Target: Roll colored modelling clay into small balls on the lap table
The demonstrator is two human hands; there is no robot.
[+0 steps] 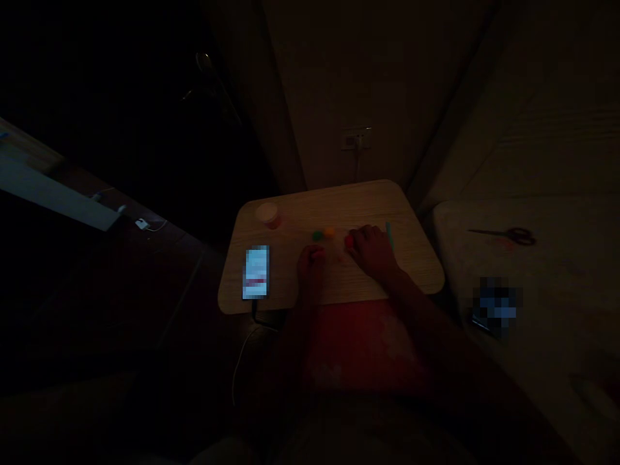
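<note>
The scene is very dark. On a small wooden table (300, 213), my right hand (372, 250) is closed, with a small red lump (349, 241) showing at its thumb side. To the left, my left hand (309, 265) rests with curled fingers; a reddish patch shows at the fingertips, too dim to name. Just beyond my hands lie a green lump (317, 236) and an orange lump (329, 232), side by side. A thin teal stick (389, 235) lies right of my right hand, partly hidden by it.
A lidded tub (268, 216) stands at the table's back left. Nearer lies a lit phone (256, 272) with a cable (237, 361) trailing off the front edge. Scissors (513, 235) and a blurred-out dark device (495, 307) lie on the pale surface at right. A wall socket (356, 138) is behind.
</note>
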